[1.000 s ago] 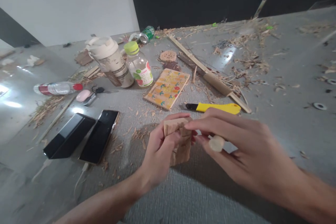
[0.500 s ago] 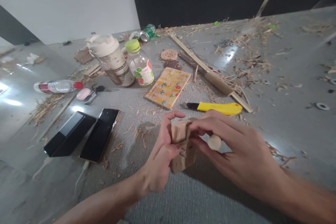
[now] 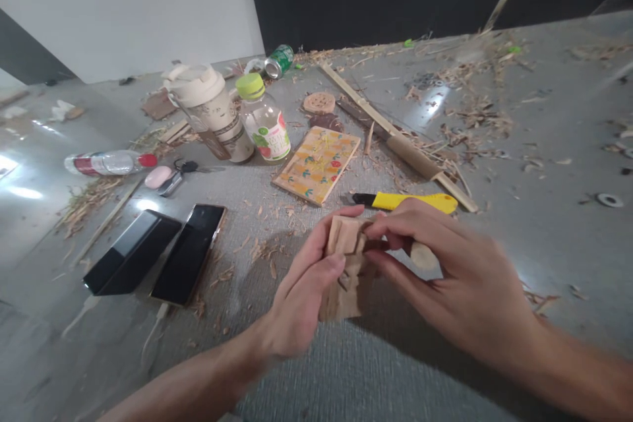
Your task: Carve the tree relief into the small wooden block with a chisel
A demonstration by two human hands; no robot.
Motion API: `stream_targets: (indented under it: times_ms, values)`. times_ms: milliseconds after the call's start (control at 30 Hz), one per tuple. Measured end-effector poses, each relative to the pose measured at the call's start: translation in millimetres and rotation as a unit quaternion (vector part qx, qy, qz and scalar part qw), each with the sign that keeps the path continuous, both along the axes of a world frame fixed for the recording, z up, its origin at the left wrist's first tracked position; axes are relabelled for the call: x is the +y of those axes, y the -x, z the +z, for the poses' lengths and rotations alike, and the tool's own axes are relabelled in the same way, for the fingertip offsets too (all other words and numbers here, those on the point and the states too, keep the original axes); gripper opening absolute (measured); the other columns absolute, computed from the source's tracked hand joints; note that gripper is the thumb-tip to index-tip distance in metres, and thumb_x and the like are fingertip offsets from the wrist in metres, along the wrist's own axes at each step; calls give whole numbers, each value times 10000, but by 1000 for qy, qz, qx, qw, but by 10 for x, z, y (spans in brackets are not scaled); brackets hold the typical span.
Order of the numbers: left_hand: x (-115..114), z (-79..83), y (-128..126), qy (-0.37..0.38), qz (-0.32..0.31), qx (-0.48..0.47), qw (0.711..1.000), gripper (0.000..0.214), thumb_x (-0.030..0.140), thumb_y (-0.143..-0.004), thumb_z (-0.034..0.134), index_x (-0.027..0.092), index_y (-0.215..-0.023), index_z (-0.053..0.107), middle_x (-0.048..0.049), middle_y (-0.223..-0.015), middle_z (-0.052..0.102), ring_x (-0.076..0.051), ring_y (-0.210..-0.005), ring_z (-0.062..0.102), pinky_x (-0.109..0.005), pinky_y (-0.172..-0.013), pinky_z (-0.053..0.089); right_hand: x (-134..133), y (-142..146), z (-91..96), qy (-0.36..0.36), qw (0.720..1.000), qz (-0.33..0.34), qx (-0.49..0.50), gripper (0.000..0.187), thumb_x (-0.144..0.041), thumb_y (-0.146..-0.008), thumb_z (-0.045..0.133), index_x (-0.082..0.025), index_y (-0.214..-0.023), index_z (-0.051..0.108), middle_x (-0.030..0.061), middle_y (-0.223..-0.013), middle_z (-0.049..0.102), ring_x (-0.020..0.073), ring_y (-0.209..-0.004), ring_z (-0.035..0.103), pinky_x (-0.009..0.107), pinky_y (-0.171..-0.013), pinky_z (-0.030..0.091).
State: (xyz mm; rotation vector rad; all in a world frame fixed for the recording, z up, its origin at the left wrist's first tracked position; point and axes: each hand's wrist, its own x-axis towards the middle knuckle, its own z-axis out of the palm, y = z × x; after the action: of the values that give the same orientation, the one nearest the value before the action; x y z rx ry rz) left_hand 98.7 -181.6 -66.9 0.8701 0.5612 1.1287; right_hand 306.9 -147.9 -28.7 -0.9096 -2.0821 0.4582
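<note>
A carved wooden block (image 3: 349, 297) with notches cut in its face is held upright above the mat. My left hand (image 3: 309, 283) is closed round its left side, thumb on the front face and fingers behind. My right hand (image 3: 445, 270) is closed on a wooden-handled carving tool (image 3: 424, 255); only the pale rounded handle end shows below the fingers. Its thumb and fingertips are at the block's right edge, where a narrow dark part shows between them. The working tip is hidden. Just beyond the right hand lies a yellow utility knife (image 3: 415, 202).
A patterned board (image 3: 319, 165) lies ahead, near a clear bottle (image 3: 264, 122) and a lidded cup (image 3: 210, 112). Two phones (image 3: 188, 254) with cables are at left. A long wooden strip (image 3: 361, 102) lies behind the knife. Wood shavings (image 3: 264, 250) are scattered around.
The block has turned slightly and shifted a little to the right. My left fingers have closed in behind it, and my right hand with the tool has moved slightly right.
</note>
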Motion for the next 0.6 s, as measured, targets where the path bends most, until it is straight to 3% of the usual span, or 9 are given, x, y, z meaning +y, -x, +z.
stream_targets:
  times_ms: [133,300,433,600]
  values:
    - [-7,66,-21,26,10,4,1000,526,424,-1163,627,251,-1659,647,-108,-1617,750,-374,-1589,641,-522,-1374,454,-6,-1,1,-5,1000,-5,0,124,-164,-1136,674,-285,-1167,683,6,-995,763,154,-822,705,291,-757,585]
    - [-43,86,-18,7,39,54,998,541,418,-1166,634,252,-1681,651,-107,-1632,753,-373,-1603,637,-536,-1392,453,-34,3,7,-18,1000,0,2,191,-102,-1101,670,-279,-1171,679,19,-1062,799,154,-911,770,282,-798,607]
    - [-66,25,25,-88,48,115,988,484,337,-1210,576,311,-1690,637,-80,-1700,708,-351,-1621,621,-542,-1390,463,-35,-20,72,-18,1000,2,-2,165,-129,-1088,703,-284,-1137,677,10,-1052,821,152,-913,801,281,-796,612]
    - [-72,-83,69,-226,32,203,952,662,222,-1199,546,415,-1826,452,-73,-1781,632,-340,-1596,635,-573,-1364,493,-68,-22,217,9,1000,-16,1,148,-158,-1060,714,-292,-1005,683,-39,-915,802,127,-778,753,275,-702,570]
